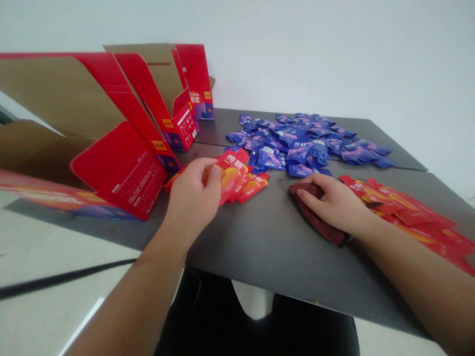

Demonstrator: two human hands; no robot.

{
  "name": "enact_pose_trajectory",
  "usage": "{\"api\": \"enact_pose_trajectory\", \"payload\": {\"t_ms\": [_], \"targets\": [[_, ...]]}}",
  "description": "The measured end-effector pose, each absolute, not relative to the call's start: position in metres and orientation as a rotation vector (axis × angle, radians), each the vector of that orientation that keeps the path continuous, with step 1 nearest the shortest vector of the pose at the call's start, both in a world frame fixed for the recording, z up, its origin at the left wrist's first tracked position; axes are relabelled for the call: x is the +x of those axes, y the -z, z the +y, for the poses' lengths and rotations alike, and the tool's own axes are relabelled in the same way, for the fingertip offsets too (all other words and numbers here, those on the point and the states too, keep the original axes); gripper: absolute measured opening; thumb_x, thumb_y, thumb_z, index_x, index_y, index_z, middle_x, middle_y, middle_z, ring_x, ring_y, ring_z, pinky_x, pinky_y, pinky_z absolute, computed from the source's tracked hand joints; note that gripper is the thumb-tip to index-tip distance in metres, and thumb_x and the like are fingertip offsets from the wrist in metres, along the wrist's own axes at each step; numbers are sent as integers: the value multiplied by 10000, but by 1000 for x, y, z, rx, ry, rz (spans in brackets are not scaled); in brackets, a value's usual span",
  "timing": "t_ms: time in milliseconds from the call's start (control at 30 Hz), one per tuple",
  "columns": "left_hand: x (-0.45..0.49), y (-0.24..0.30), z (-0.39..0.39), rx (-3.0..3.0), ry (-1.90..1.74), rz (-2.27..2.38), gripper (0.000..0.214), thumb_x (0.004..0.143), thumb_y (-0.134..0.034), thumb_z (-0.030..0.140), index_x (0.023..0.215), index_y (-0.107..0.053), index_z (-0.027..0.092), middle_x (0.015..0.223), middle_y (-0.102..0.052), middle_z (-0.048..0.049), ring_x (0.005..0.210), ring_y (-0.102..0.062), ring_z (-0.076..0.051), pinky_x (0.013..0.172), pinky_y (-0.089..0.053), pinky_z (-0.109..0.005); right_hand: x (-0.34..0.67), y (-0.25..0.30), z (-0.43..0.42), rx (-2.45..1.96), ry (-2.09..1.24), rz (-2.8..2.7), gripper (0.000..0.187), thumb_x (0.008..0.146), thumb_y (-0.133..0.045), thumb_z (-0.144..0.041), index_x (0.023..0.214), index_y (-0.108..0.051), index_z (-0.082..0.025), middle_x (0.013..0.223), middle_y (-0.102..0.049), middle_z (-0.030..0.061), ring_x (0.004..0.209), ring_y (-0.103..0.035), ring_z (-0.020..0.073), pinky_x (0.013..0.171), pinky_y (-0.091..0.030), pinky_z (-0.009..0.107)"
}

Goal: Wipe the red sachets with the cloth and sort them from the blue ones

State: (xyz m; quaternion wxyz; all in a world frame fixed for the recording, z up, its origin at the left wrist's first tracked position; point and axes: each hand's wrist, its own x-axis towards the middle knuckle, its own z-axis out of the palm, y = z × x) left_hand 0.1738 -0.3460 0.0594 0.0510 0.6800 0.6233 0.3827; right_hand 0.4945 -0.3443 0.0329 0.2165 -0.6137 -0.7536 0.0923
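My left hand is closed on red-and-orange sachets, pinching them between thumb and fingers. More sachets of the same kind lie on the table just beyond and under them. My right hand rests on a dark red-brown cloth, its thumb and fingers closed over it on the tabletop. Right beside that hand is a spread pile of red-and-orange sachets, partly covered by my forearm. Beyond both hands lies a wide heap of purple-blue sachets.
An open red cardboard box stands at the left, its flaps up, close to my left hand. Further open red boxes are lined up behind it. The dark grey table has its front edge near my lap, and a white wall rises behind.
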Motion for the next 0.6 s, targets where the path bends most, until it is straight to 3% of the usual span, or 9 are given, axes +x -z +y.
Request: {"api": "enact_pose_trajectory", "payload": {"t_ms": [67,133,200,267,433,600], "targets": [[167,-59,-325,2054,-1047,2026,312,1068,-450,389,1232,-667,236,1184,-766,-107,1074,-736,-290,937,-594,-424,494,-34,-345,-1689,-256,-2102,258,966,-610,-463,1074,-712,-252,1050,-769,65,952,-719,291,783,-530,410],[165,-54,-311,2148,-636,2113,357,1047,-431,389,1223,-674,194,1157,-751,-179,1048,-736,-357,908,-589,-498,493,-35,-346,-1672,-248,-2130,258,973,-599,-454,1081,-716,-250,1051,-769,64,942,-717,284,774,-527,400],[168,-48,-305,2227,-285,2163,427,1035,-404,403,1235,-675,142,1191,-714,-251,1072,-719,-422,886,-578,-559,493,-35,-348,-1652,-225,-2168,256,979,-596,-441,1089,-720,-245,1049,-766,67,934,-714,277,769,-519,391],[172,-44,-306,2282,-165,2230,483,1029,-392,431,1264,-669,112,1242,-674,-284,1113,-694,-455,877,-572,-576,492,-35,-349,-1641,-193,-2210,252,985,-596,-425,1100,-719,-237,1056,-758,75,937,-708,273,781,-512,389],[194,-57,-318,2527,-302,2304,442,1007,-454,426,1264,-673,141,1215,-672,-247,1133,-646,-456,868,-561,-576,487,-37,-355,-1593,-133,-2328,248,1007,-576,-371,1147,-697,-206,1138,-726,111,1085,-675,291,935,-505,414],[267,-78,-309,2810,-712,1671,375,1052,-446,330,1316,-667,181,1294,-700,-161,1237,-632,-354,1069,-494,-506,479,-37,-364,-1573,-41,-2372,323,1030,-549,-386,1232,-674,-168,1174,-709,144,1117,-665,315,987,-512,445]]}}
